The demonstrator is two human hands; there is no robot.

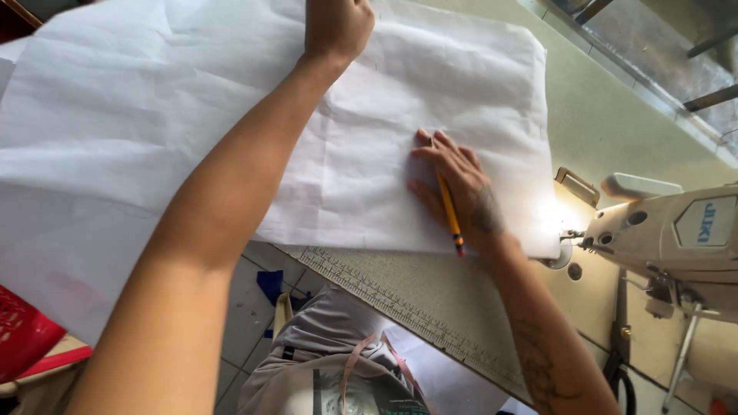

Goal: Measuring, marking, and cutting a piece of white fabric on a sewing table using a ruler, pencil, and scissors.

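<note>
On the sewing table (615,115), a large sheet of white fabric (369,138) lay spread flat, its near edge overhanging the table's front, where a printed measuring scale (384,296) ran along the rim. The left hand (337,27) reached to the far side of the sheet and pressed down on it; it looked loosely closed, knuckles up, though its fingertips were cut off by the top of the picture, so the exact grip could not be told. The right hand (457,188) rested palm down near the sheet's near right corner, fingers spread and flattened on the cloth, with a yellow pencil (448,209) tucked between the fingers and lying along the back of the hand, its dark tip pointing toward the wrist. The pencil was therefore carried, not pinched for writing. To the right stood a white sewing machine (676,230), its lamp glaring on the cloth's corner. Below the table edge showed a tiled floor (254,307) and, at far left, a red basket (23,334).

Judged from this arrangement, the step in hand appeared to be smoothing and holding the fabric steady, both hands acting as weights. A marking stroke would first have called for turning the pencil into a writing grip while the left hand kept the sheet from shifting.
</note>
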